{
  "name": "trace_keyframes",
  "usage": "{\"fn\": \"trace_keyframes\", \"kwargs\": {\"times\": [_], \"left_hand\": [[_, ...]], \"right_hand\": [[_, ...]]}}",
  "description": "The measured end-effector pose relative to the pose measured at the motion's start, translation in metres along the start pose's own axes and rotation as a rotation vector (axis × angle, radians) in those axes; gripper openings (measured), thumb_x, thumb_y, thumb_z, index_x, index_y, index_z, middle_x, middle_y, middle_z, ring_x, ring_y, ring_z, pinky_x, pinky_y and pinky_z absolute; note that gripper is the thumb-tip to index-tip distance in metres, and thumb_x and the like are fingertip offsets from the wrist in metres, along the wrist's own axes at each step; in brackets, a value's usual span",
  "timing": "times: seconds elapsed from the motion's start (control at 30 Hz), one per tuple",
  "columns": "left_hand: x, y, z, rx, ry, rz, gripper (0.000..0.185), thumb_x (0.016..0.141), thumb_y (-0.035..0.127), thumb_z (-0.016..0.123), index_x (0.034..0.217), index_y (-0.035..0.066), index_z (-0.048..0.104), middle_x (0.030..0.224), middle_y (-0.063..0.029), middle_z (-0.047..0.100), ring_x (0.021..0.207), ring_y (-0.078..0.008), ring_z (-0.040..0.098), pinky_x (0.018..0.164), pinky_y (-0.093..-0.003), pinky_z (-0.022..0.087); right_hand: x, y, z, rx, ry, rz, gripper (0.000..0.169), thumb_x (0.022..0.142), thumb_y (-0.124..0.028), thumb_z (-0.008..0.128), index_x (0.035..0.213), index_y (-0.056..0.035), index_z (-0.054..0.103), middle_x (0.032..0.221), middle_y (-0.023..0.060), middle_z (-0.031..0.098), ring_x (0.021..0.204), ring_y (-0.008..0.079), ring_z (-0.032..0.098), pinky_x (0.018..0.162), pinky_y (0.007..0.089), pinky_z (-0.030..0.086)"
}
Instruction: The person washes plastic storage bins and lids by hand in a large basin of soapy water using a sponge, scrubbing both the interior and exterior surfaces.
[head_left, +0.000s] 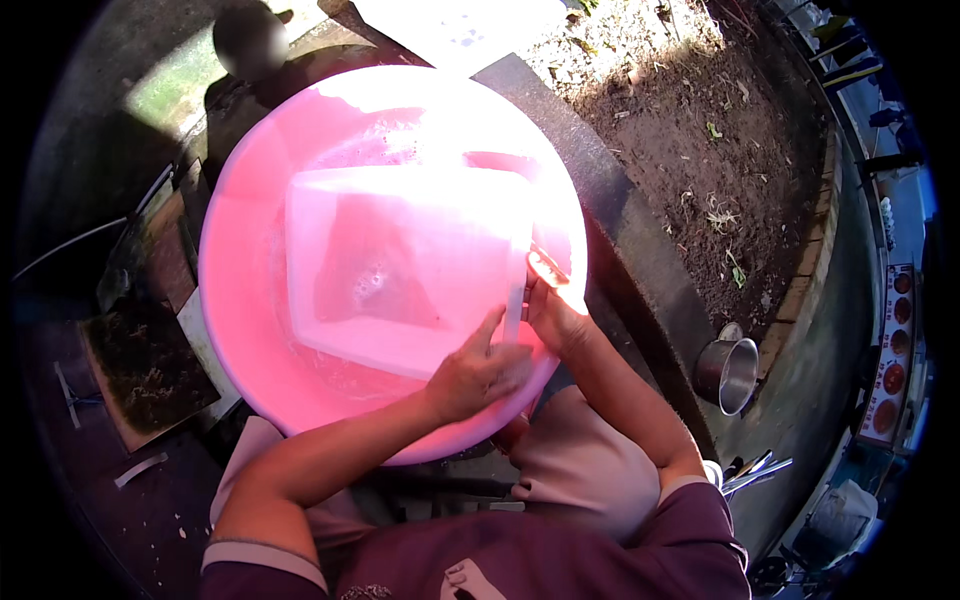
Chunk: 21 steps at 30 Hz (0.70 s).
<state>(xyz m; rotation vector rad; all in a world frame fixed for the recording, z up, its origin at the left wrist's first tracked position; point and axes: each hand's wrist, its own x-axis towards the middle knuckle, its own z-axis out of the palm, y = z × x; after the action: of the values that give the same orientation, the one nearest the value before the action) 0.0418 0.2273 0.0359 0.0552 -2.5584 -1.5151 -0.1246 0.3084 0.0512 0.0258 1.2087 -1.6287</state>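
Observation:
A large pink plastic basin sits before me, with some water and foam inside. In it lies a translucent plastic box, tilted, with a few bubbles on its surface. My right hand grips the box's right-hand rim, its thumb lit by strong sun. Beside it, at the box's lower right corner, my left hand has its index finger stretched toward the rim. Its other fingers are blurred, and nothing shows in them. Glare washes out the upper right of the box and basin.
A metal pot lies on its side at right, near a white holder with utensils. Bare soil lies beyond a stone curb. At left is a board with dark moss or soil.

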Motion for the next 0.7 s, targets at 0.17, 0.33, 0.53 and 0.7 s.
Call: {"fn": "trace_keyframes", "kwargs": {"times": [0.17,0.33,0.53,0.7], "left_hand": [[0.048,-0.002,0.008,0.04,0.28,-0.09,0.043,0.074,0.018,0.073,0.115,0.012,0.061,0.132,-0.0219,0.044,0.105,-0.0344,0.058,0.085,-0.0405,0.051],[-0.028,-0.025,-0.015,0.273,0.006,0.164,0.041,0.073,0.019,0.074,0.112,0.012,0.061,0.12,-0.0191,0.054,0.101,-0.0339,0.059,0.083,-0.0389,0.05],[-0.003,-0.009,0.006,0.257,0.256,0.104,0.036,0.076,0.016,0.07,0.109,0.006,0.059,0.104,-0.0152,0.06,0.092,-0.0302,0.06,0.079,-0.0384,0.05],[-0.07,-0.103,-0.062,0.313,0.186,-0.227,0.031,0.083,0.019,0.065,0.109,0.004,0.059,0.095,-0.0143,0.06,0.085,-0.0316,0.059,0.076,-0.0405,0.05]], "right_hand": [[-0.011,-0.017,0.013,0.199,-0.105,-0.1,0.046,0.093,-0.03,0.058,0.129,-0.0047,0.046,0.11,0.0065,0.061,0.089,0.0192,0.06,0.077,0.035,0.051],[0.008,-0.019,0.016,-0.076,0.296,-0.094,0.035,0.091,-0.034,0.061,0.12,-0.0176,0.051,0.098,-0.0011,0.061,0.083,0.0116,0.059,0.07,0.031,0.05],[0.026,-0.006,0.003,-0.118,0.475,-0.223,0.028,0.091,-0.031,0.062,0.108,-0.0103,0.055,0.096,0.0001,0.059,0.083,0.0107,0.055,0.072,0.0286,0.048],[0.027,-0.014,0.022,-0.088,0.513,-0.254,0.023,0.091,-0.027,0.063,0.1,-0.007,0.058,0.095,0.0017,0.06,0.086,0.0112,0.055,0.077,0.0273,0.047]]}}
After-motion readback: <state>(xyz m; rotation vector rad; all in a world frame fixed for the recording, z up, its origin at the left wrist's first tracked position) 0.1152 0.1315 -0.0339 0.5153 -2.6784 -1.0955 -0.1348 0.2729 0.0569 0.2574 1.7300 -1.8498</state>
